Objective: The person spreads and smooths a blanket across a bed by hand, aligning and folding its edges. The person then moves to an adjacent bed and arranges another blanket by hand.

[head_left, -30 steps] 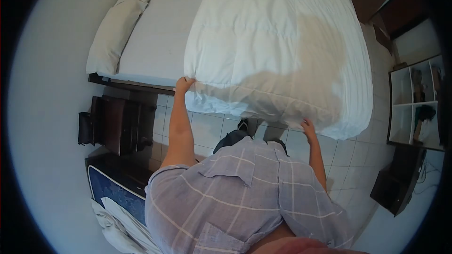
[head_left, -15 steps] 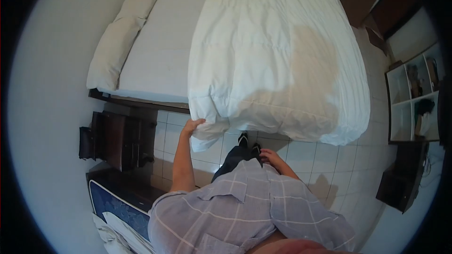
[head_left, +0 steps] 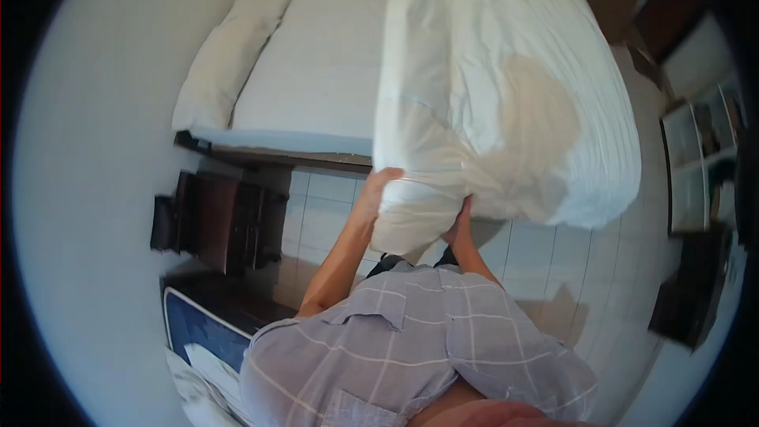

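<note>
A white duvet (head_left: 538, 39) covers the right part of the bed, its left edge folded back in a long strip. My left hand (head_left: 382, 186) is closed round the near corner of that fold. On the fold's right side, my right hand (head_left: 460, 224) grips the duvet at its near edge; some of its fingers are hidden by the cloth. The white bedsheet (head_left: 324, 55) lies bare between the duvet and the pillows (head_left: 229, 51) at the left end of the bed.
A dark wooden nightstand (head_left: 225, 221) stands by the wall at left. Below it is a blue mattress (head_left: 202, 328) with white cloth beside it. White shelves (head_left: 686, 174) and a dark cabinet (head_left: 684, 300) stand at right. Tiled floor (head_left: 545, 261) lies along the bed.
My left hand has pulled the duvet's edge to the right, folding it over and baring more sheet. My right hand, free before, has come up and taken hold of the duvet.
</note>
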Tool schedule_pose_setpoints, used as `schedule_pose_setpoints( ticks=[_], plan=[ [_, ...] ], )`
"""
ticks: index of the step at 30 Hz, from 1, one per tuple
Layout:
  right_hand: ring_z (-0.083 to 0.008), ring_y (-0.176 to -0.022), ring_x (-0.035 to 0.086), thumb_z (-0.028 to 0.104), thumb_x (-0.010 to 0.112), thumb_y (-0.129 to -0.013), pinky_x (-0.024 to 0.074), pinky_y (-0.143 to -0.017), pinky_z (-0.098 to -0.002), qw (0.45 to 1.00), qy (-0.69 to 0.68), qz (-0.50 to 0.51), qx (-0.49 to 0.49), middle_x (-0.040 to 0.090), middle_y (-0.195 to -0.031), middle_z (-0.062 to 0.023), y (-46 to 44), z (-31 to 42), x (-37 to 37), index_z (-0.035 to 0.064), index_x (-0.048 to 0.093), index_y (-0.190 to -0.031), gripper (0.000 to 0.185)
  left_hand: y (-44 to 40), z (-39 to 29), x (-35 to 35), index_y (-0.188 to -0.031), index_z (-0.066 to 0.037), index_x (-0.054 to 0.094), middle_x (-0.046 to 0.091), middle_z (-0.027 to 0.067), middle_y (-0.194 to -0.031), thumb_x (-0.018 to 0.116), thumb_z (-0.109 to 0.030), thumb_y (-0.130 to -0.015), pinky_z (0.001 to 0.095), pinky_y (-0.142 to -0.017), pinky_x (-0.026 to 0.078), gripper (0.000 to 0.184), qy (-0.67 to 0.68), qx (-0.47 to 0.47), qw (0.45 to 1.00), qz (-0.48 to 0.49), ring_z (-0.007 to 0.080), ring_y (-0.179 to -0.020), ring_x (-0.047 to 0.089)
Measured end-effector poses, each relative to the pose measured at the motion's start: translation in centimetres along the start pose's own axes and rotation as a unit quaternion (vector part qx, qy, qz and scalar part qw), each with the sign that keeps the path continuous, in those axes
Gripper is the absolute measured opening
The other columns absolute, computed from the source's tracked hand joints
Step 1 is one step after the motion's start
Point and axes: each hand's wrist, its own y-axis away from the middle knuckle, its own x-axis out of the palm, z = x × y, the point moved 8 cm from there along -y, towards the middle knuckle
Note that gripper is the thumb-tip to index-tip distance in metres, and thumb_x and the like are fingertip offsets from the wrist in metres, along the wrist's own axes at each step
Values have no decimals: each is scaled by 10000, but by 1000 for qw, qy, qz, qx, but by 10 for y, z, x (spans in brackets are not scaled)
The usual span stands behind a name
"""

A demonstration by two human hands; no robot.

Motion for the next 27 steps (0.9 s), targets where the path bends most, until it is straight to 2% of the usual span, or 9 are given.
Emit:
schedule_pose_setpoints(
  ticks=[3,5,12,15,16,19,21,23,27],
  plan=[
    [-269,-1141,374,548,428,-782,307,-942,-424,967,-111,-57,-221,399,-1261,-60,-2,40,-14,124,373,-1241,628,28,-12,-36,-1069,55,457,558,134,-907,568,-173,-680,290,-662,477,465,83,-47,995,-5,197,-744,568],
    [-256,-1076,448,503,462,-778,353,-914,-386,938,-87,-76,-328,479,-1181,-75,12,68,-14,79,425,-1189,591,42,-34,-43,-1045,61,465,557,136,-891,555,-171,-684,293,-650,482,438,58,1,998,13,205,-733,571],
    [-250,-876,559,159,469,-720,449,-789,-345,949,-142,-7,-281,573,-934,-140,16,55,-36,-16,520,-944,288,30,-52,-126,-954,63,495,563,156,-836,564,-219,-670,366,-641,505,406,-78,0,997,19,261,-731,572],
    [-247,-851,562,146,465,-722,452,-776,-347,955,-64,-78,-280,572,-911,-142,46,34,-38,-31,521,-916,269,33,-64,-153,-944,74,495,566,168,-832,545,-251,-680,372,-645,507,422,-52,-14,999,0,272,-742,578],
    [-246,-844,562,142,466,-724,453,-771,-349,956,-62,-53,-282,571,-911,-144,51,29,-36,-34,522,-910,262,33,-60,-155,-987,53,486,566,181,-866,524,-240,-686,376,-679,502,422,-43,-64,996,52,288,-779,580],
    [-243,-826,562,133,467,-728,457,-758,-357,952,-50,-18,-302,568,-901,-146,75,11,-19,-37,524,-885,238,39,-48,-216,-1044,48,462,567,179,-886,503,-202,-694,374,-702,496,432,-61,-63,996,5,292,-806,580],
    [-239,-817,563,132,470,-730,460,-751,-362,939,-40,-63,-335,570,-880,-143,123,-14,6,-33,526,-860,218,77,-61,-198,-1085,66,431,564,167,-899,492,-177,-703,361,-714,489,457,-124,24,992,18,279,-800,581],
    [-236,-836,563,126,472,-733,461,-760,-363,947,-57,-78,-305,572,-885,-139,126,-33,-35,-23,525,-845,194,98,-32,-222,-995,60,513,574,139,-860,533,-164,-703,323,-659,487,368,-175,-65,982,-27,217,-758,576],
    [-237,-819,570,123,469,-740,464,-762,-367,965,-38,-71,-249,571,-882,-142,133,-49,-62,3,519,-868,182,113,16,-229,-1012,47,513,577,98,-871,578,-129,-697,290,-626,472,367,-152,-75,985,-40,181,-746,572]
  ],
)
